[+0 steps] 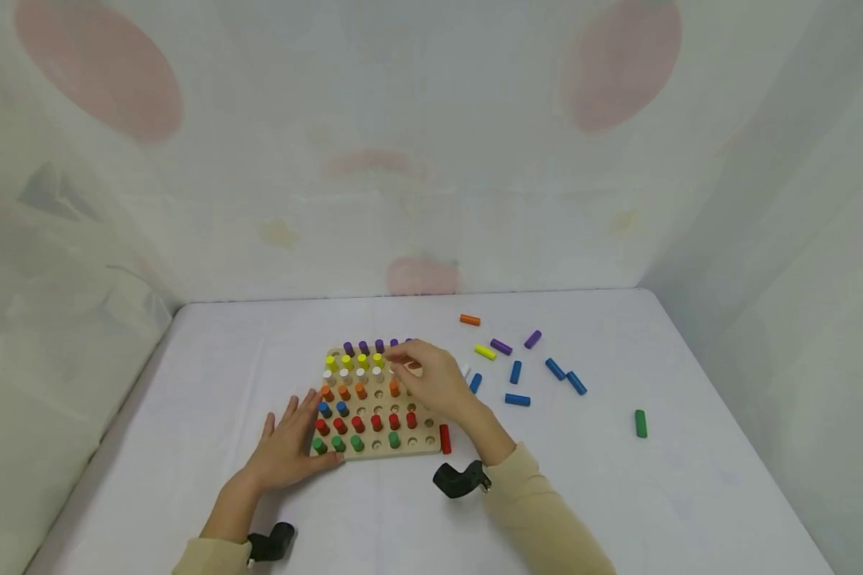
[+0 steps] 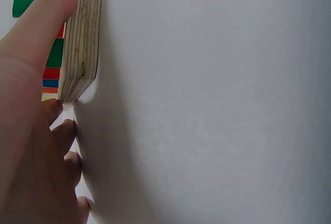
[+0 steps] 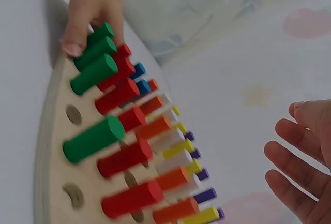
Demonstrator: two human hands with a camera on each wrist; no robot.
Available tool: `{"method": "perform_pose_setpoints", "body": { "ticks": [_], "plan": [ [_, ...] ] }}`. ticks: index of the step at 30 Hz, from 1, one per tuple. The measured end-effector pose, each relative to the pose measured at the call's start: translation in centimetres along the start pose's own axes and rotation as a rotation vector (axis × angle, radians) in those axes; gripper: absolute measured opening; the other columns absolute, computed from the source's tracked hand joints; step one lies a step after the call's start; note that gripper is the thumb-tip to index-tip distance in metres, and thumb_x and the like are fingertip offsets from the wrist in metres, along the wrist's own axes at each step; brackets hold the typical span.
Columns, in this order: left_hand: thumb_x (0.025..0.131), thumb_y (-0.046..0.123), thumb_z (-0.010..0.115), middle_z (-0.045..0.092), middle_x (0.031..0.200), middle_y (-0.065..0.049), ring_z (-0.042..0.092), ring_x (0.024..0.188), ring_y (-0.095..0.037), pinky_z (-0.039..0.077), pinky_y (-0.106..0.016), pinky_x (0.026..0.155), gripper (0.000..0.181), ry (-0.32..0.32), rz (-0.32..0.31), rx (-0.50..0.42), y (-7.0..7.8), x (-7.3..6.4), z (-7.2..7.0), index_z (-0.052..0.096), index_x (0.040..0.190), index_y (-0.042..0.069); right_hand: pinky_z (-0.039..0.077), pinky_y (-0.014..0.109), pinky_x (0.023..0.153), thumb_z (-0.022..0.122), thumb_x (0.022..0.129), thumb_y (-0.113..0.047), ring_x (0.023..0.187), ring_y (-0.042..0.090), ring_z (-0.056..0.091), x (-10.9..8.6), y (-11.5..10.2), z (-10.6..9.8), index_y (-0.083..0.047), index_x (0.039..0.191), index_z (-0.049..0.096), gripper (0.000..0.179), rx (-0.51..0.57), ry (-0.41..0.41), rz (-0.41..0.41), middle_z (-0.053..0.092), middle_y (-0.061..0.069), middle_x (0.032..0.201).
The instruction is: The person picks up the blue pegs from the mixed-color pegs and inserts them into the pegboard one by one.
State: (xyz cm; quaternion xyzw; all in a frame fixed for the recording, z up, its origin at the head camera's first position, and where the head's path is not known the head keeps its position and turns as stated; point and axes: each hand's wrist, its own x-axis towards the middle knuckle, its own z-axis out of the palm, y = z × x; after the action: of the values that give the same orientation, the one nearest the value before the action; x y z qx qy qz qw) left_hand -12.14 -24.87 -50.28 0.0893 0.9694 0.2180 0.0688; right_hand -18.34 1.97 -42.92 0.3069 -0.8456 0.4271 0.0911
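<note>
A wooden pegboard [image 1: 403, 453] lies on the table with rows of upright pegs: green [image 1: 356, 442], red [image 1: 376, 422], blue [image 1: 342, 408], orange [image 1: 361, 391], white [image 1: 362, 374], yellow [image 1: 363, 360] and purple [image 1: 363, 347]. Several holes are bare. My left hand [image 1: 284, 451] rests against the near left corner, thumb [image 2: 51, 6] on the front edge and fingers spread along the left side. Above the board's far right part hovers my right hand [image 1: 435, 383], hiding some pegs. In the right wrist view its fingers [image 3: 295, 167] are loosely extended, and no peg shows in them.
Loose pegs lie right of the board: a red peg [image 1: 445, 438] beside its edge, several blue pegs [image 1: 517, 400], a yellow peg [image 1: 485, 351], two purple ones and an orange peg [image 1: 470, 319]. Farther right lies a green peg [image 1: 641, 423]. Cloth walls surround the white table [image 1: 582, 511].
</note>
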Motion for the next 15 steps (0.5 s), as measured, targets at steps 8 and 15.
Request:
{"method": "perform_pose_setpoints", "body": {
  "ticks": [8,15],
  "plan": [
    [0.066,0.064,0.068,0.022,0.151,-0.017,0.013,0.137,-0.045,0.003,-0.069,0.103,0.109,0.015,0.015,-0.008,0.2,-0.3,-0.4,0.022,0.146,0.007,0.053,0.029,0.081,0.060,0.089,-0.011,0.095,0.010,0.062,-1.2,2.7,-2.7,-0.012,0.108,0.063,0.019,-0.005,0.127,0.066,0.066,-0.001,0.104],
    [0.066,0.065,0.068,0.022,0.151,-0.016,0.013,0.137,-0.044,0.003,-0.069,0.103,0.108,0.015,0.014,-0.013,0.1,-0.2,-0.2,0.023,0.146,0.008,0.053,0.032,0.082,0.061,0.087,-0.009,0.097,0.014,0.063,-2.6,4.8,-4.6,-0.011,0.109,0.063,0.021,-0.038,0.152,0.093,0.067,0.001,0.106]
  ]
}}
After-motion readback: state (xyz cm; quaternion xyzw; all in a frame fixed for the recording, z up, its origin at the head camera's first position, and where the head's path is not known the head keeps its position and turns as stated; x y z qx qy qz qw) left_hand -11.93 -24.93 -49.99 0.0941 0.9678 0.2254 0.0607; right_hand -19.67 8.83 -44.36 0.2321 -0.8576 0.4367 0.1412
